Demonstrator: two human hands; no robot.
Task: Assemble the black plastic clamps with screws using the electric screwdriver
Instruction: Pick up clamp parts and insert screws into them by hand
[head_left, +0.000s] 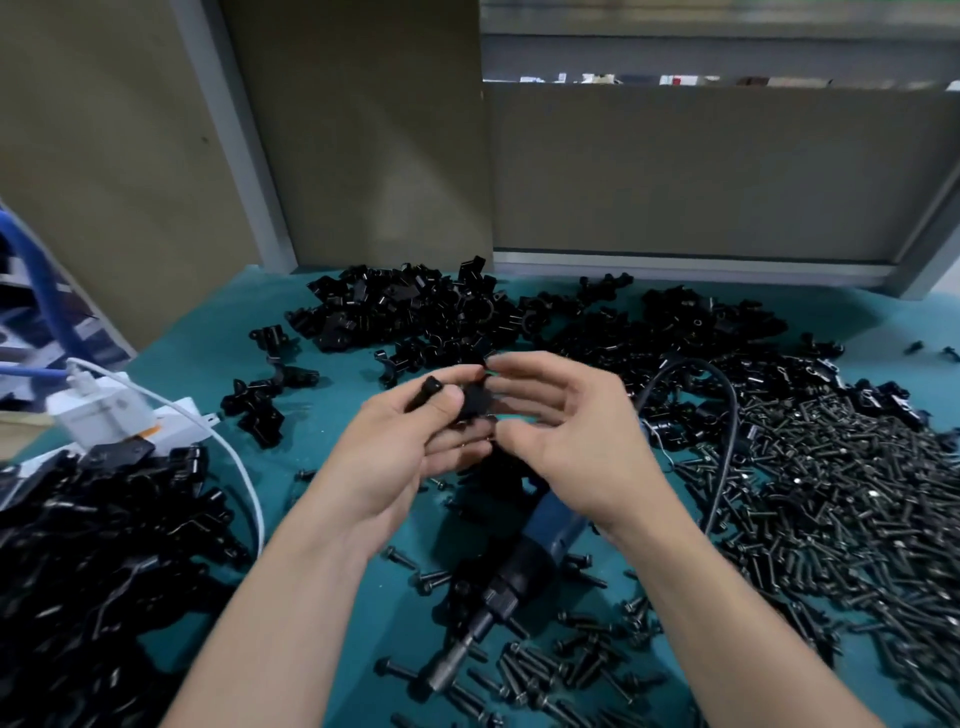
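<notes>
Above the electric screwdriver (524, 566) and scattered screws (831, 493), the left hand (405, 452) pinches a clamp (475, 402); whether the right hand (566, 441) grips it is unclear.

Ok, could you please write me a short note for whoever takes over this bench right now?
Left hand: pinches a black screw under its thumb, beside a black clamp piece held up between both hands.
Right hand: fingers loosely extended at the clamp piece; grip unclear.
Electric screwdriver: lying on the teal mat below the hands, untouched.
Loose screws: heaped on the right. Clamp parts: heaped at the far side; another black heap on the left.
Done: screw and piece picked up. Left: seat the screw, drive it with the screwdriver.
</notes>
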